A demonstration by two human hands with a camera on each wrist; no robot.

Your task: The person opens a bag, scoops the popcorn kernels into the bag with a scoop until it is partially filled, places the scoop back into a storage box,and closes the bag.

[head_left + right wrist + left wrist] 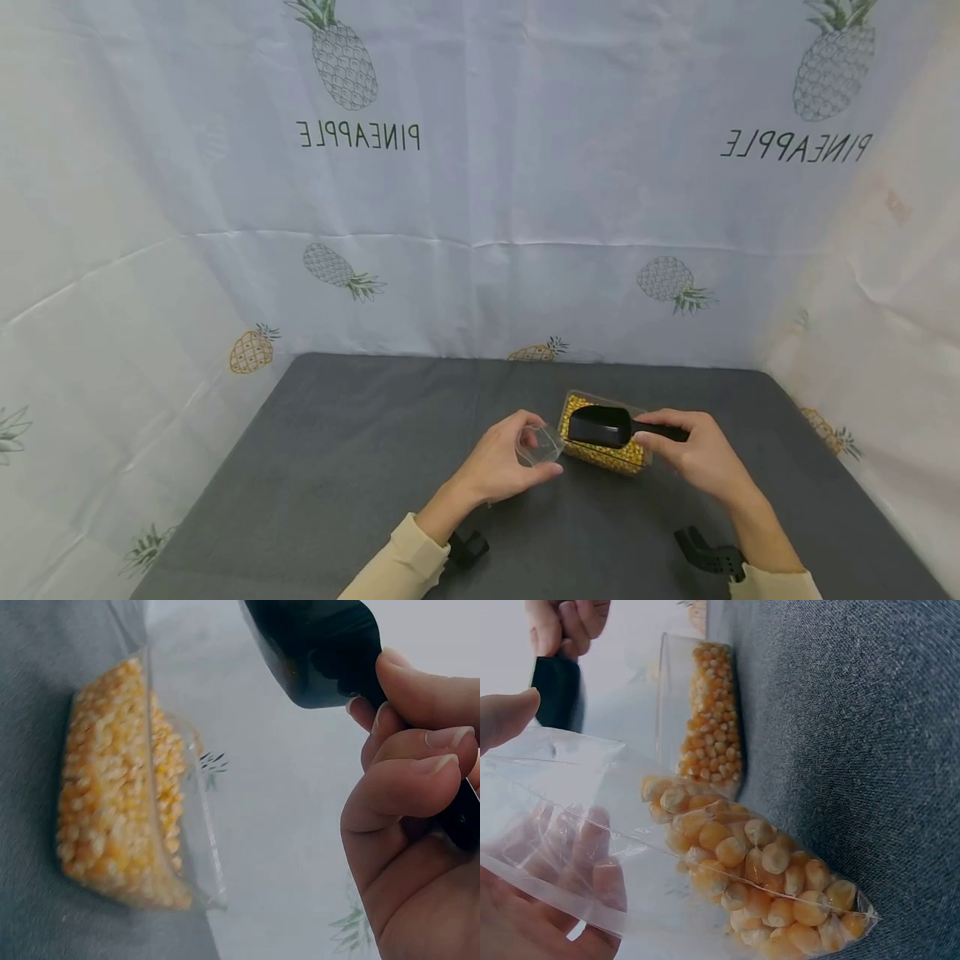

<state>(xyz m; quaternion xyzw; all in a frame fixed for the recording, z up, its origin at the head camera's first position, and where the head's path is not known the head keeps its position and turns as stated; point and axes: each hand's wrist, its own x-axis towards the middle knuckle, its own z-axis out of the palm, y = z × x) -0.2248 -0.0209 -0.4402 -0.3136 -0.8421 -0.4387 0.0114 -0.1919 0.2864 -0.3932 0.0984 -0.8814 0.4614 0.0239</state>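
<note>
In the left wrist view a clear plastic bag (641, 825) stands mouth-up, with corn kernels (757, 874) filling its pointed lower part. My left hand (498, 458) holds this bag by its upper part, fingers behind the film and thumb near the mouth. A black scoop (600, 426) is gripped by its handle in my right hand (697, 450), fingers curled round it. Above the clear container (150, 787) of corn kernels (105, 795) hovers the scoop, its bowl toward the bag. Whether kernels lie inside the bowl I cannot tell.
Everything stands on a dark grey cloth-covered table (360, 450). Behind it and along both sides hangs a white curtain (465, 183) printed with pineapples. The container sits just right of the bag, near the table's far edge.
</note>
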